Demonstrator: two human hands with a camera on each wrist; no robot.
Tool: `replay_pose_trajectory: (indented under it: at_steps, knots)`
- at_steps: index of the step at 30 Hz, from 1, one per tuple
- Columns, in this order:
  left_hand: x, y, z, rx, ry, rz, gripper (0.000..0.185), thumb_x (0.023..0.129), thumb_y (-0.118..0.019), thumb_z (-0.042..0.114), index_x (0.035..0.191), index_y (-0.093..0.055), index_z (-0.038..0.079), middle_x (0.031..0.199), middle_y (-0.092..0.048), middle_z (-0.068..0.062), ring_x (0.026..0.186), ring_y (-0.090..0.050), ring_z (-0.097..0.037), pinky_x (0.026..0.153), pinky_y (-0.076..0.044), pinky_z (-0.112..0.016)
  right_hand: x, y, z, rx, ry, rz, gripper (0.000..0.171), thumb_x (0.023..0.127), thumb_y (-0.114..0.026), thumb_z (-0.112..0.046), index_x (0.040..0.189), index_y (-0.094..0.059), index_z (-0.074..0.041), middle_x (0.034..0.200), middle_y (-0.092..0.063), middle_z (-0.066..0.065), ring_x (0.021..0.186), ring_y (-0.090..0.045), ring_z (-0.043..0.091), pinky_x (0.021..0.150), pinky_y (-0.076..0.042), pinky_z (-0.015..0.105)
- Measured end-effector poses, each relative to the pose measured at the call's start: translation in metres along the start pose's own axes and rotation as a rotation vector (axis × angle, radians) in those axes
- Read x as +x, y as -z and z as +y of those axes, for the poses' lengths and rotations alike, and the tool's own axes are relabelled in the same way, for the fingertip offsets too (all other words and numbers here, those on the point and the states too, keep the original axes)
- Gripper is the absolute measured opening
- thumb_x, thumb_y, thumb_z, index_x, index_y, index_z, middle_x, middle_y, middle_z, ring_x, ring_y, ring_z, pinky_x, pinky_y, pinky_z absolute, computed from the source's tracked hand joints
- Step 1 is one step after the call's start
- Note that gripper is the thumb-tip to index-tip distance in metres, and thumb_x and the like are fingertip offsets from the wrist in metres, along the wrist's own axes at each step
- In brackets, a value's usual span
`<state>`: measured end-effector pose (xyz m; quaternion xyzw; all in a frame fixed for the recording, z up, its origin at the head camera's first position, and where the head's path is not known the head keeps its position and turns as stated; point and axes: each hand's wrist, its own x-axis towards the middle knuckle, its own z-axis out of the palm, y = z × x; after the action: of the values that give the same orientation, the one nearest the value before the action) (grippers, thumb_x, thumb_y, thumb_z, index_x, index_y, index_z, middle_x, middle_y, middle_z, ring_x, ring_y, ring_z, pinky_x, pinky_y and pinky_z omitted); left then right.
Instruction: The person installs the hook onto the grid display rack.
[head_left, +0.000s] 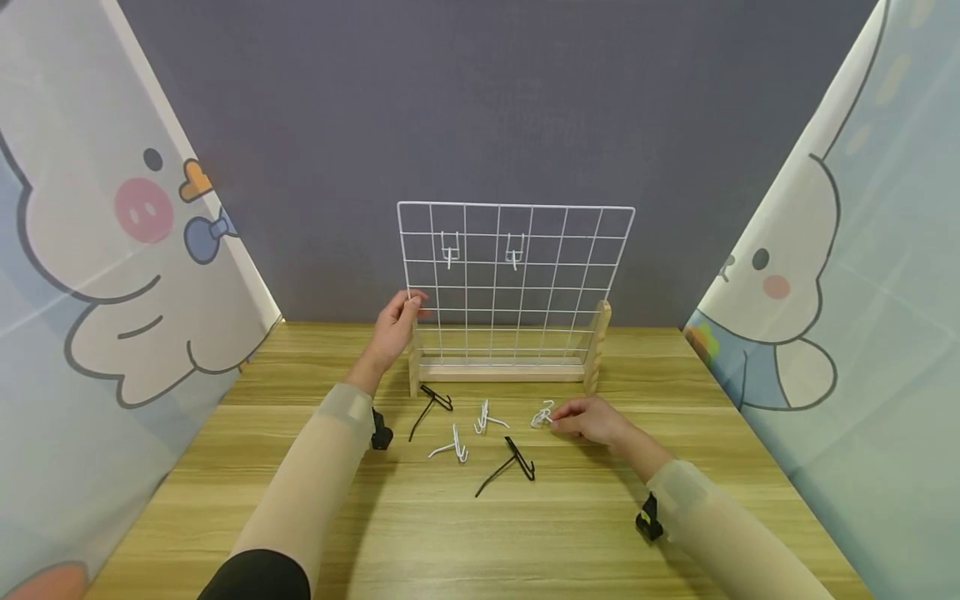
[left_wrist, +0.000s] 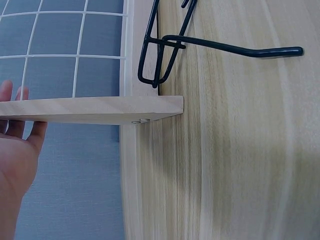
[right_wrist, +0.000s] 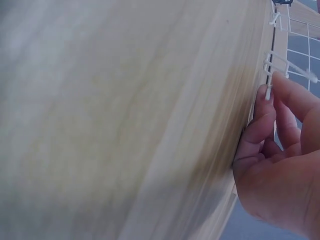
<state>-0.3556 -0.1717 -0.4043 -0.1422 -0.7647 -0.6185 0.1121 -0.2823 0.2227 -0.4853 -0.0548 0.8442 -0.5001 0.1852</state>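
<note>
A white wire grid panel (head_left: 497,287) stands upright in a wooden stand (head_left: 501,372). Two white hooks hang on the upper part of the grid, a left one (head_left: 449,253) and a right one (head_left: 513,253). My left hand (head_left: 396,325) grips the stand's left side post (left_wrist: 90,107), fingers on one side and palm on the other. Over the table, my right hand (head_left: 592,419) pinches a small white wire hook (right_wrist: 276,65) between thumb and fingertips. That hook is in front of the stand's right part.
On the wooden table (head_left: 600,517) lie two more white hooks (head_left: 491,418) (head_left: 452,448) and two black hooks, one by the left post (head_left: 432,407) and one nearer the front (head_left: 513,463). A grey wall (head_left: 495,100) rises behind; printed curtains (head_left: 97,250) flank both sides.
</note>
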Motion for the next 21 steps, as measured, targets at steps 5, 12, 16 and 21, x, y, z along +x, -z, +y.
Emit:
replay_pose_trajectory:
  at_steps: [5, 12, 16, 21]
  knots:
    - [0.01, 0.003, -0.021, -0.023, 0.002, 0.006, 0.039, 0.121, -0.041, 0.029, 0.144, -0.057, 0.001, 0.156, -0.052, -0.03, 0.141, -0.057, -0.054, 0.086, -0.044, -0.028, 0.002, -0.001, 0.0, 0.015, -0.016, -0.007, 0.022, 0.096, -0.086, -0.017, 0.114, -0.082, -0.004, 0.092, -0.074, -0.003, 0.075, -0.055, 0.012, 0.065, -0.047, 0.026]
    - [0.011, 0.004, -0.025, -0.046, -0.021, -0.007, 0.04, 0.121, -0.044, 0.033, 0.141, -0.057, 0.0, 0.151, -0.053, -0.034, 0.141, -0.056, -0.058, 0.096, -0.045, -0.043, 0.002, 0.002, -0.001, 0.032, -0.026, -0.025, 0.023, 0.099, -0.083, -0.016, 0.117, -0.08, -0.002, 0.088, -0.071, -0.001, 0.076, -0.058, 0.014, 0.066, -0.049, 0.027]
    - [0.01, 0.003, -0.023, -0.052, -0.022, -0.017, 0.041, 0.121, -0.044, 0.034, 0.14, -0.057, 0.001, 0.144, -0.05, -0.037, 0.141, -0.055, -0.058, 0.096, -0.045, -0.052, -0.001, 0.006, -0.001, 0.042, -0.025, -0.023, 0.025, 0.101, -0.079, -0.016, 0.121, -0.078, 0.0, 0.094, -0.074, 0.002, 0.082, -0.065, 0.014, 0.071, -0.055, 0.029]
    - [0.011, 0.002, -0.024, -0.043, -0.022, -0.011, 0.04, 0.121, -0.042, 0.032, 0.141, -0.057, 0.001, 0.147, -0.05, -0.037, 0.141, -0.056, -0.056, 0.107, -0.043, -0.052, -0.003, 0.009, -0.002, 0.099, -0.032, -0.035, 0.028, 0.102, -0.077, -0.014, 0.125, -0.074, 0.003, 0.1, -0.077, 0.003, 0.086, -0.07, 0.014, 0.072, -0.058, 0.029]
